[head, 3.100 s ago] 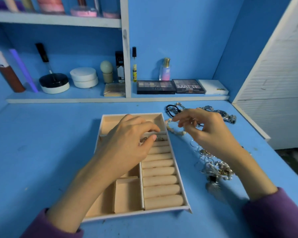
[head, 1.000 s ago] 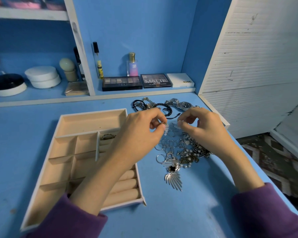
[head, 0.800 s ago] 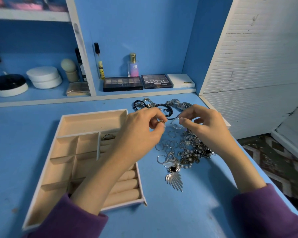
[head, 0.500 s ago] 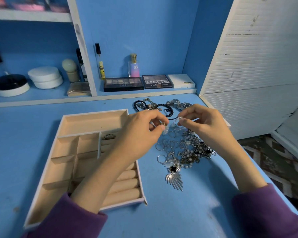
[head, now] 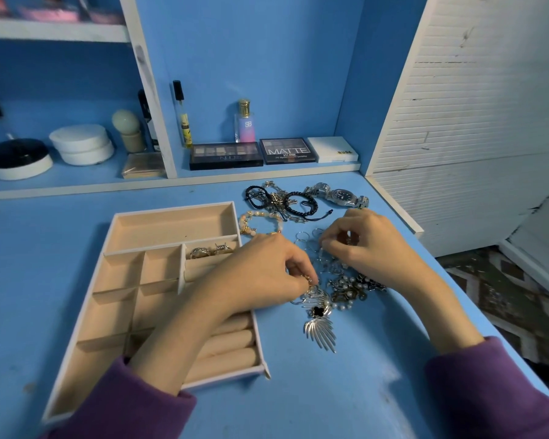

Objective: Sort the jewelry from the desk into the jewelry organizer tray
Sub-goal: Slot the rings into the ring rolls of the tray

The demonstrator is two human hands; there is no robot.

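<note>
Mostly outside the organizer tray (head: 171, 207) as things lie: a jewelry pile (head: 346, 285) of silver hoops, pearl pieces and a winged pendant (head: 320, 332), tangled on the desk (head: 330, 400) just right of the tray's edge. Inside, showing only two rings (head: 208, 251), in the top slot above the ring rolls. Further back, apart from the pile: a beaded bracelet (head: 244, 221), black cord bracelets (head: 314, 202) and a watch (head: 343, 195)

Pinching a small gold piece (head: 308, 280) between thumb and forefinger of the left hand (head: 263, 274), just above the pendant and close against the tangle. Curling the fingers of the right hand (head: 374, 245) down among the hoops; cannot tell whether anything is actually caught there

Probably teasing one piece free of the rest. Risk on lifting: dragging hooked neighbours up with it, then shedding them across the desk or over its right edge to the floor. Easy, too, to lose so small a piece from a fingertip pinch, or to nudge the tray with the left forearm lying across the ring rolls
</note>
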